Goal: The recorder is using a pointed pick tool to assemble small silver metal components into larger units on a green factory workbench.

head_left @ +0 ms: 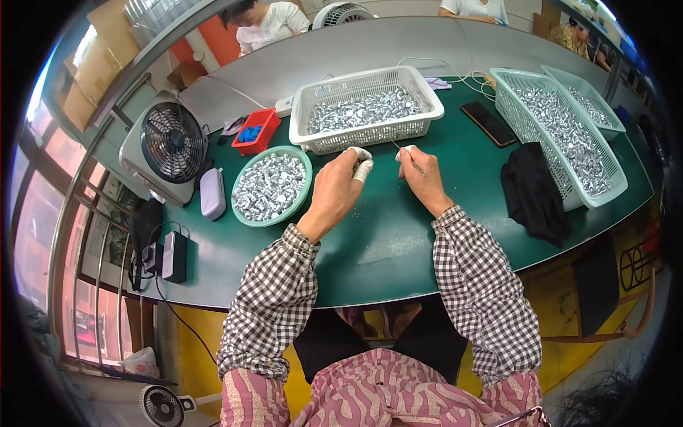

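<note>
- The left hand [337, 186] hovers over the middle of the bench [398, 245], nearer its far edge, fingers curled and grip narrow; I cannot tell whether a part sits inside.
- White covers wrap some of its fingertips.
- The right hand [425, 181] is just beside it, nearer the bench's right edge, its grip closed round a thin tool [396, 144] that points toward the far edge.
- The loose parts [366, 110], small and silvery, fill a white basket [341, 144] by the middle of the far edge.
- More lie in a green bowl [308, 183] left of the left hand, and in two green baskets [606, 193] toward the far right corner.
- A red bin [266, 124] with blue bits stands between bowl and far edge; a phone [488, 124] and a black cloth [535, 192] lie left of the larger green basket.
- The step in hand seems to be close work with the tool on a single part, though the fingers hide any such piece.
- The next move probably calls for a firm left pinch and a small, careful stroke of the tool, its point kept clear of the left fingers.
</note>
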A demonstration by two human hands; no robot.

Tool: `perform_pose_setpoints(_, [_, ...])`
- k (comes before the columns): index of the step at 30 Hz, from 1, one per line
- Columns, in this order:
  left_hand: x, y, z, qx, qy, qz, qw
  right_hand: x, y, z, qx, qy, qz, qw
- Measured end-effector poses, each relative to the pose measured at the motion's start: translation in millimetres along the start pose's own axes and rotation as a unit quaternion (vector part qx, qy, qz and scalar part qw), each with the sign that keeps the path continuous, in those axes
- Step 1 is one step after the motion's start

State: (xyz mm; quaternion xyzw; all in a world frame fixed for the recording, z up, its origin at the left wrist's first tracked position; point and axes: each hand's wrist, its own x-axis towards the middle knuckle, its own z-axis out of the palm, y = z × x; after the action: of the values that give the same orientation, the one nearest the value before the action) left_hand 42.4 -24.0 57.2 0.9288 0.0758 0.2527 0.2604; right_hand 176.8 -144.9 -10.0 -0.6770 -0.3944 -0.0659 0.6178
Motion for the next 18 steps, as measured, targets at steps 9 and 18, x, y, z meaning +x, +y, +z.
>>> perform_pose_setpoints(9, [-51.7,-32.0,-15.6,-0.335,-0.092,-0.198,0.917,-4.0,-3.5,5.3,-0.008,-0.022,-0.009,1.0])
perform_pose_setpoints(18, [-51.8,-56.5,-0.4,-0.689,-0.117,-0.284,0.656,-26.2,-32.4,22.1,-0.01,-0.044,-0.124,0.991])
